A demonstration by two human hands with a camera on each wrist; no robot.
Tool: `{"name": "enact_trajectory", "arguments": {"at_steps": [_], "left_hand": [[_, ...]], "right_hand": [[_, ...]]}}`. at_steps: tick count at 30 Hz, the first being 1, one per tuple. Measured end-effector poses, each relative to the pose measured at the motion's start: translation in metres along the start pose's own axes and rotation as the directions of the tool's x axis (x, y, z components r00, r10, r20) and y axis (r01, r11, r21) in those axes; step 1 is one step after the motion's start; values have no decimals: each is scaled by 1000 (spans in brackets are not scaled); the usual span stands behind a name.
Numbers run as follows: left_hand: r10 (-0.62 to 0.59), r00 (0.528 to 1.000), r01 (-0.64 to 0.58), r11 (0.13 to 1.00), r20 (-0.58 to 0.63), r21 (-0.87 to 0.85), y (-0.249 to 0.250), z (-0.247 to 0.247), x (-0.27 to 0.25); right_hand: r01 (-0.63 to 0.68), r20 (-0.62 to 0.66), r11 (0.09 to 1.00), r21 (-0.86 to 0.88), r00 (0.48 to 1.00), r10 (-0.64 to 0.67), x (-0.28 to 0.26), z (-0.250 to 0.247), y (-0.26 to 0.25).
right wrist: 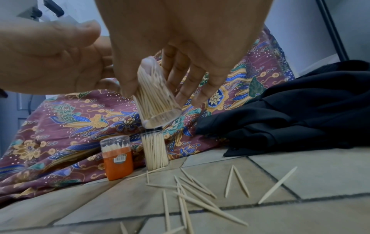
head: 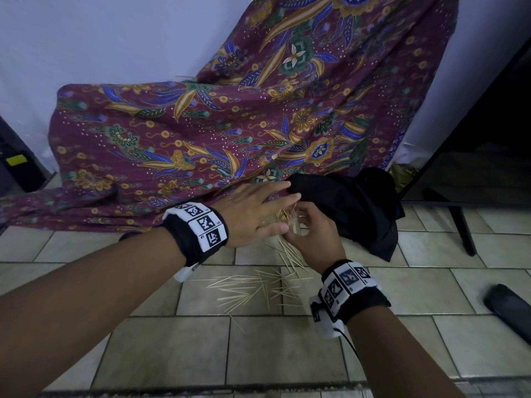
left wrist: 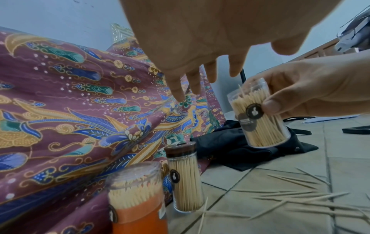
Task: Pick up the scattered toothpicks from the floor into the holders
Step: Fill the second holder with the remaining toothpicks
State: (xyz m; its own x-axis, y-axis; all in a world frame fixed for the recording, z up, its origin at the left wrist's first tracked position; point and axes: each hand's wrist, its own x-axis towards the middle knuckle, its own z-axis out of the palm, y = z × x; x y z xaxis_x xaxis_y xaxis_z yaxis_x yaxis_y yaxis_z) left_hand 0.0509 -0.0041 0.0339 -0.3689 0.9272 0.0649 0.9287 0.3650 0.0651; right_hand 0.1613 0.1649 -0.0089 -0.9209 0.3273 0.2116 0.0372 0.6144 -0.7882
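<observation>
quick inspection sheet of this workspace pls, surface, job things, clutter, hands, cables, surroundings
Surface: tiled floor, pale tiles with dark joints.
Job's things: many loose toothpicks lie scattered on the tiles; clear holder full of toothpicks, open at the top, lifted off the floor; orange holder and capped clear holder stand by the cloth.
Clutter: black cloth heaped on the floor; dark flat object at the right, unclear what.
Hands: right hand grips the lifted holder; left hand hovers above it, fingers straight, holding nothing.
Cables: thin black cord from the right wristband.
Surroundings: patterned maroon cloth draped behind; pale wall.
</observation>
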Motion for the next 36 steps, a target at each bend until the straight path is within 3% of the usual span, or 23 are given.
{"name": "enact_trajectory", "arguments": {"at_steps": [8, 16, 18, 20, 23, 26, 36], "left_hand": [[5, 997, -2, 999, 73, -42, 0, 4, -11], [-66, 997, 59, 978, -27, -201, -15, 0, -21], [-94, 994, 104, 975, 59, -194, -18, 5, -33], [-108, 966, 147, 977, 235, -156, -18, 15, -47], [-136, 860, 192, 979, 492, -65, -13, 36, -70], [-176, 791, 229, 973, 586, -16, -9, 54, -90], [-177, 858, 267, 956, 483, -124, 23, 65, -95]], "right_hand": [[15, -5, 1000, 15, 1000, -15, -3, 0, 0], [0, -24, 1000, -17, 1000, 0, -6, -4, 0], [-9, -24, 1000, -22, 1000, 8, -9, -7, 1], [-25, -25, 999, -30, 999, 25, -13, -9, 4], [-45, -29, 998, -45, 999, 43, -19, -11, 9], [-51, -25, 997, -52, 998, 50, -24, -12, 10], [-63, 11, 996, -70, 998, 64, -34, -5, 9]]}}
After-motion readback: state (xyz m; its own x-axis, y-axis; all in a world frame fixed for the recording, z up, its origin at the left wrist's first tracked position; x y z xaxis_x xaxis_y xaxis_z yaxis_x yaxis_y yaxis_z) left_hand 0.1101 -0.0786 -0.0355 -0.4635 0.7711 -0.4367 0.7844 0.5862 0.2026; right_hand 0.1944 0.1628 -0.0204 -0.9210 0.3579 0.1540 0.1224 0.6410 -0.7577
